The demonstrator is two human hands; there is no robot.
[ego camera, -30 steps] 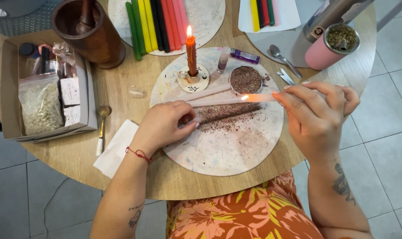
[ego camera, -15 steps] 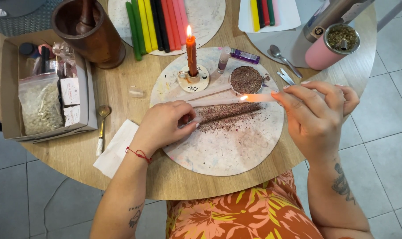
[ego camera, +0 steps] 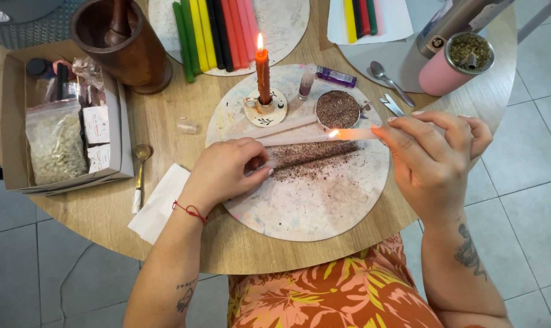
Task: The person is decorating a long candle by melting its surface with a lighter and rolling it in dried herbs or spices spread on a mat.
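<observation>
A home craft corner: a round wooden tabletop on grey floor tiles held coloured candles, a wooden mortar and a supply box

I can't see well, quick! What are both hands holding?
Left hand: closed, pinching one end of a pale taper candle.
Right hand: closed on a small lit candle.

Round wooden table; boards, box

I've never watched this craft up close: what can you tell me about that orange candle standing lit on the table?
The orange candle is a thin waxy taper, upright, its small flame burning at the top. It stands in a little round cream holder on the speckled round board, behind both hands. Neither hand touches it.
</observation>
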